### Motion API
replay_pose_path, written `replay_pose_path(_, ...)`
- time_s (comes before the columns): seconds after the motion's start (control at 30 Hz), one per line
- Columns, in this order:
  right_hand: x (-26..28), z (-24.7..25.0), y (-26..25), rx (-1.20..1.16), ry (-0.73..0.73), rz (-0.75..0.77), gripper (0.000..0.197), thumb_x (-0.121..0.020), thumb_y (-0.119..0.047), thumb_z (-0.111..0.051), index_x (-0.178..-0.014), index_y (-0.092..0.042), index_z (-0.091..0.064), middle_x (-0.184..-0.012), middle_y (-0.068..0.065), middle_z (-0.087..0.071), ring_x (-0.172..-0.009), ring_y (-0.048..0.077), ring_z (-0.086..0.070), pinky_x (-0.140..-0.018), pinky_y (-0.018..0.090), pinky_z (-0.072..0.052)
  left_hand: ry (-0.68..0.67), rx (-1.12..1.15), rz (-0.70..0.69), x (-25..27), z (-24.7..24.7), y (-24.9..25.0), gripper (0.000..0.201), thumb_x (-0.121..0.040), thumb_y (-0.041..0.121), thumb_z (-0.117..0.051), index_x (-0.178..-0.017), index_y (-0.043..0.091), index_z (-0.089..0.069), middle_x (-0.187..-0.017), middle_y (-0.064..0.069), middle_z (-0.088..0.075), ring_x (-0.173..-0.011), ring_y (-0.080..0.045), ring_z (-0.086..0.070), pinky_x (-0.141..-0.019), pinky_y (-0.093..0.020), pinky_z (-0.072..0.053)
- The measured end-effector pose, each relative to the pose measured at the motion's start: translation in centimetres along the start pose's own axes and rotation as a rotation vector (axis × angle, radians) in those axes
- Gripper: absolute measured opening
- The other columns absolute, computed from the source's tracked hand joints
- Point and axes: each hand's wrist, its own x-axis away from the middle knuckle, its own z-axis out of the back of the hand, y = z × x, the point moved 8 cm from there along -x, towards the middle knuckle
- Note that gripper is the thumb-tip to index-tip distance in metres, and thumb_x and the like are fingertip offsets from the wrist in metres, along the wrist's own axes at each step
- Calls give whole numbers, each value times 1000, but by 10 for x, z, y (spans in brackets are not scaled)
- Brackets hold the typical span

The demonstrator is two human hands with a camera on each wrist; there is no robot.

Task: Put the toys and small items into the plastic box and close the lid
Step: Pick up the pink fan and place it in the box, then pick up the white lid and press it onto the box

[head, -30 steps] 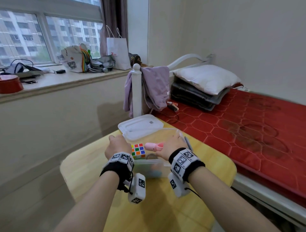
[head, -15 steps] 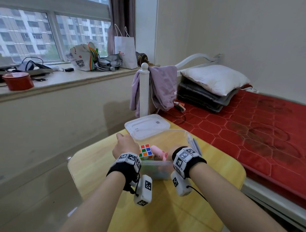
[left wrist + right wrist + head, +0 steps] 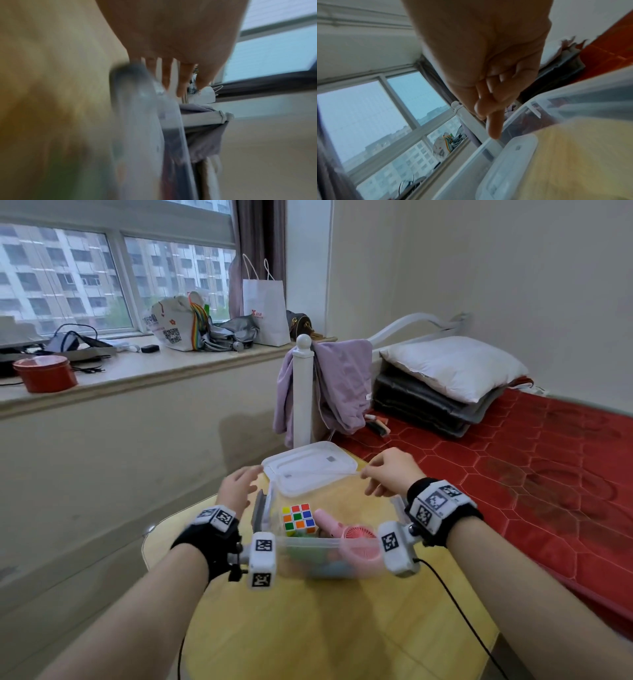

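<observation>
yellow table (image 3: 308,628) | clear plastic box (image 3: 329,563) lidless, cube, pink fan inside | left hand (image 3: 236,491) spread | right hand (image 3: 394,472) loosely curled, empty

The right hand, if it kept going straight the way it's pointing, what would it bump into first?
Probably the lid lying just past the box. The right hand points at its near edge, though depth is hard to judge.

Soft, even daylight enters through the window (image 3: 113,273) at upper left; shadows are faint. The head view is sharp at centre, with wide-angle bending toward the edges. The left wrist view is heavily motion-blurred; the right wrist view is softer at its lower right.
</observation>
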Motion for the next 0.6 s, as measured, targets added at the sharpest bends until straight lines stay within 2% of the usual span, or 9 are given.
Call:
replay_pose_path(0.07, -15, 6, 4, -114, -69, -14, 22, -89, -16, -58, -98, -1, -71, -73, 10, -74, -52, 11, -63, -47, 17, -48, -40, -9, -18, -15, 13, 6, 22, -90, 34, -55, -100, 20, -70, -103, -2, -64, -97, -21, -57, -88, -38, -42)
replay_pose_path(0.17, -43, 11, 9, -257, -220, -69, 31, -95, -20, -54, -114, 2, -65, -82, 10, -71, -63, 14, -65, -54, 19, -51, -59, -97, 25, -51, 24, 8, 20, -95, 30, -53, -84, 24, -69, -94, -3, -64, -84, -20, -56, -66, -27, -35)
replay_pose_path(0.23, -66, 21, 13, -268, -211, -116, 32, -97, -21, -52, -117, 1, -63, -85, 9, -70, -70, 15, -65, -59, 20, -54, -85, -163, 53, -72, 20, 11, 15, -90, 29, -62, -80, 20, -68, -88, -7, -61, -70, -20, -54, -56, -23, -33)
replay_pose_path(0.3, -92, 27, 16, -228, -200, -148, 32, -97, -23, -53, -117, -1, -64, -89, 8, -71, -81, 18, -66, -73, 27, -55, -140, -258, 65, -92, 3, 14, 18, -89, 26, -64, -83, 9, -69, -76, -7, -56, -56, -15, -47, -43, -17, -34)
replay_pose_path(0.37, -115, 20, 20, -153, -255, -186, 30, -96, -25, -53, -115, -4, -64, -92, 5, -72, -99, 22, -66, -93, 35, -52, -187, -323, 102, -109, -15, 13, 21, -94, 24, -60, -97, 6, -69, -77, -6, -55, -56, -13, -44, -42, -16, -34)
replay_pose_path(0.43, -138, 5, 25, -113, -331, -227, 31, -95, -28, -54, -116, -7, -63, -93, 3, -70, -111, 25, -62, -105, 41, -45, -238, -363, 152, -125, -33, 11, 22, -94, 28, -59, -101, 10, -68, -86, -5, -53, -60, -15, -40, -52, -22, -29)
replay_pose_path(0.5, -163, -8, 31, -70, -365, -252, 35, -93, -33, -57, -117, -9, -64, -104, 6, -69, -114, 26, -60, -108, 45, -42, -263, -371, 183, -144, -45, 10, 20, -93, 29, -60, -98, 11, -66, -87, -4, -49, -59, -16, -37, -53, -24, -28)
replay_pose_path(0.6, -193, -24, 40, -27, -427, -292, 48, -90, -41, -59, -130, -14, -58, -138, 10, -53, -126, 27, -50, -106, 44, -41, -289, -266, 192, -162, -55, 13, 14, -96, 22, -56, -91, 8, -56, -78, -4, -43, -52, -13, -38, -39, -15, -36)
